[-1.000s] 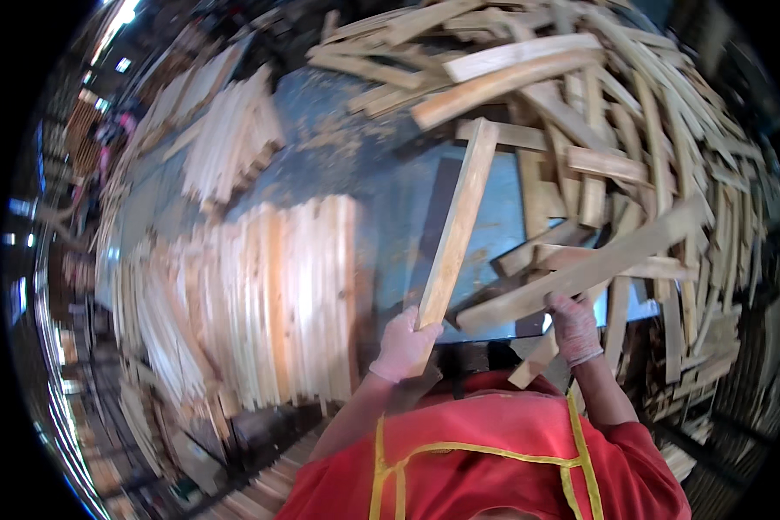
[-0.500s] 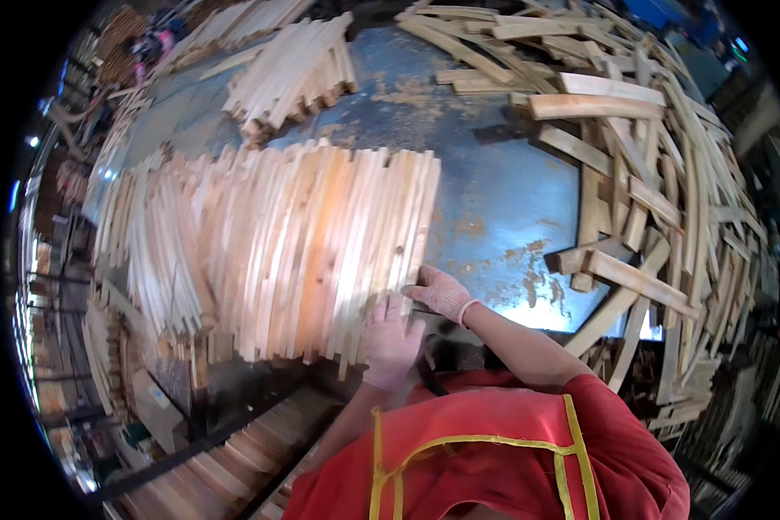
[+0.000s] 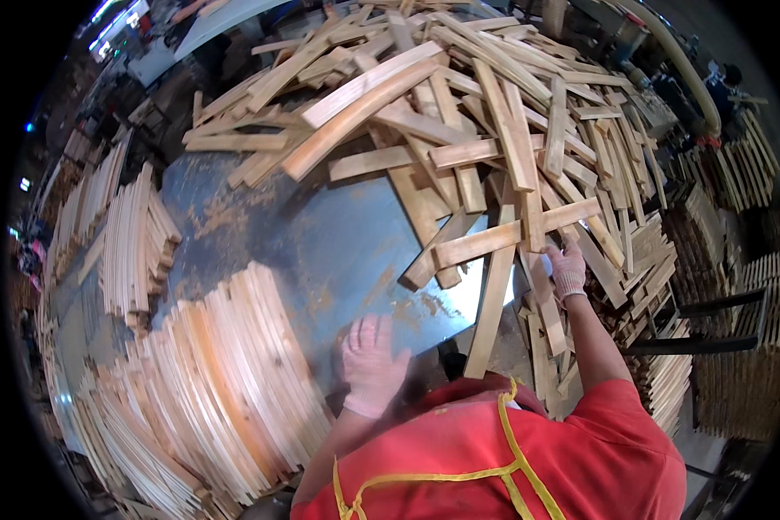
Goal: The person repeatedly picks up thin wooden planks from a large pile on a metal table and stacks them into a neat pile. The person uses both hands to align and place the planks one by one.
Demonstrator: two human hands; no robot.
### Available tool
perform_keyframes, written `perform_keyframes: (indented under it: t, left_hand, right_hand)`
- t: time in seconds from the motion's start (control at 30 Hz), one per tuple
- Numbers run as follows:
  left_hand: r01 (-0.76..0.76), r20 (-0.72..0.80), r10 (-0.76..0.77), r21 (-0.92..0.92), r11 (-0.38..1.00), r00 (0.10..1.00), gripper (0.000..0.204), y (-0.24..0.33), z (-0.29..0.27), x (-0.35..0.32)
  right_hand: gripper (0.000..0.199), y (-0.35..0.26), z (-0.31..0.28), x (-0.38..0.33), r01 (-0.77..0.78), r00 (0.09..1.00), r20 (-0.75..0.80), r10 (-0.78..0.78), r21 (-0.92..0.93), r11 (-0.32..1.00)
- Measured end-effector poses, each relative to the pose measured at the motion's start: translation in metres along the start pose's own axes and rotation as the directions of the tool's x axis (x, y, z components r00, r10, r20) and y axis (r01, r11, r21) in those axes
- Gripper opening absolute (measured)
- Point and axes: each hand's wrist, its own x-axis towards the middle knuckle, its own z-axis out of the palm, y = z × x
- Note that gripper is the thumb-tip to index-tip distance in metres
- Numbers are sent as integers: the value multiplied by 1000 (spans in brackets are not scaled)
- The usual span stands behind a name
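My left hand (image 3: pixel 373 364), in a pale pinkish knit glove, is over the bare metal tabletop (image 3: pixel 355 260), fingers stretched out and holding nothing. To its left lies a row of pale wooden slats (image 3: pixel 234 355) set side by side. My right hand (image 3: pixel 568 267), gloved alike, reaches into a jumbled pile of wooden slats (image 3: pixel 511 130) on the right. Its thumb and fingers look apart, beside a slat (image 3: pixel 542 295) that slants toward me. The fingertips are partly hidden among the wood, and no firm grip shows.
A smaller stack of slats (image 3: pixel 134 247) lies at the far left of the table. Stacked ribbed wood (image 3: pixel 745 347) and a dark metal frame (image 3: pixel 702 325) stand at the right. Several slat ends jut past the table's near edge. A curved pipe (image 3: pixel 689 65) is at the far right.
The view has swung right. Both hands have left the near right end of the slat row; my right hand has moved into the pile, while my left hand has opened over the tabletop.
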Motion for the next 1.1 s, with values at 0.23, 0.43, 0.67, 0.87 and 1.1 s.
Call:
perform_keyframes:
  t: [0.23, 0.43, 0.67, 0.87, 1.1]
  left_hand:
    - [-202, 50, 207, -97, 975, 977, 84, 73, 30, 119]
    - [143, 295, 69, -638, 757, 953, 86, 96, 59, 137]
    - [589, 423, -426, -690, 421, 800, 56, 100, 62, 120]
    - [639, 195, -615, -354, 683, 764, 66, 31, 35, 21]
    - [666, -45, -691, 321, 674, 721, 76, -53, -2, -128]
  right_hand:
    - [87, -83, -6, 39, 245, 957, 213, -195, -241, 939]
    - [91, -93, -12, -57, -47, 933, 275, -232, 732, 680]
    - [56, -112, 19, 17, 567, 787, 84, -611, 291, 770]
    - [66, -145, 69, 209, 399, 881, 69, -469, -641, 656]
    - [72, -104, 56, 189, 650, 756, 138, -640, -51, 758]
